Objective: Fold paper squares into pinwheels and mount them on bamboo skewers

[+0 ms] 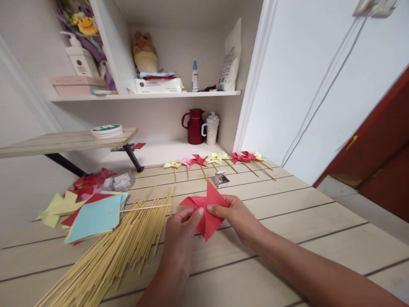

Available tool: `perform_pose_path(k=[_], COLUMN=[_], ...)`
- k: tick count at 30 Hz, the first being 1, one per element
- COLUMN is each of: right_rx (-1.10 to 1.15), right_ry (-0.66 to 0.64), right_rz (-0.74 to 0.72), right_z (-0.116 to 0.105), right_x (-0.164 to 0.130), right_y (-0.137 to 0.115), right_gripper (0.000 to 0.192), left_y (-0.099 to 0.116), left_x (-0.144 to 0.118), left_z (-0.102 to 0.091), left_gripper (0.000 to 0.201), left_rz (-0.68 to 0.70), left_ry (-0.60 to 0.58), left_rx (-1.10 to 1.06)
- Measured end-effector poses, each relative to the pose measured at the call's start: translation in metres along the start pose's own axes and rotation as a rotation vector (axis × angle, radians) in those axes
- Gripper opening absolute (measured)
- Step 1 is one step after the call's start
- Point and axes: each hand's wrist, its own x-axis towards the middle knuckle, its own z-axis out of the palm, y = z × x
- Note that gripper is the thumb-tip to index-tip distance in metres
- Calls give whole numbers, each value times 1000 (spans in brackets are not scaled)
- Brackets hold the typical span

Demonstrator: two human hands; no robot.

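Centre of frame: my left hand point(180, 228) and right hand point(231, 215) pinch the red paper pinwheel point(207, 209) from both sides, pressing its folded points together. Bamboo sticks point(128, 243) lie lower left; finished pinwheels point(220, 160) line the tabletop point(303, 221) behind.

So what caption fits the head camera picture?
Both hands pinch a red paper pinwheel beside bamboo sticks.

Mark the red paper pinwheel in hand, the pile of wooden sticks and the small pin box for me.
red paper pinwheel point(209, 200), head view, on its upper blade
pile of wooden sticks point(128, 243), head view, on the middle of the pile
small pin box point(221, 179), head view, on its open top
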Motion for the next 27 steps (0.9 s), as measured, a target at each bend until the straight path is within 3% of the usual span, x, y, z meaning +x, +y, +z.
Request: perform_pose_path(k=[3, 6, 11, 19, 27], right_rx=[12, -12, -246, -689, -671], right_ry=[29, 51, -57, -26, 89], right_rz=[-61, -109, -291, -574, -596], right_z=[0, -1, -2, 4, 7], right_x=[-1, -3, -5, -4, -6], right_y=[1, 0, 6, 26, 22], right_gripper=[33, 50, 68, 42, 8], left_y=[-1, -1, 0, 2, -6], left_x=[3, 8, 15, 11, 12], left_z=[-3, -9, -20, -17, -16], left_gripper=[26, 30, 31, 29, 26], left_rz=[-12, -11, 29, 21, 64], left_ry=[49, 125, 190, 128, 105], left_rx=[-14, -82, -233, -323, -271])
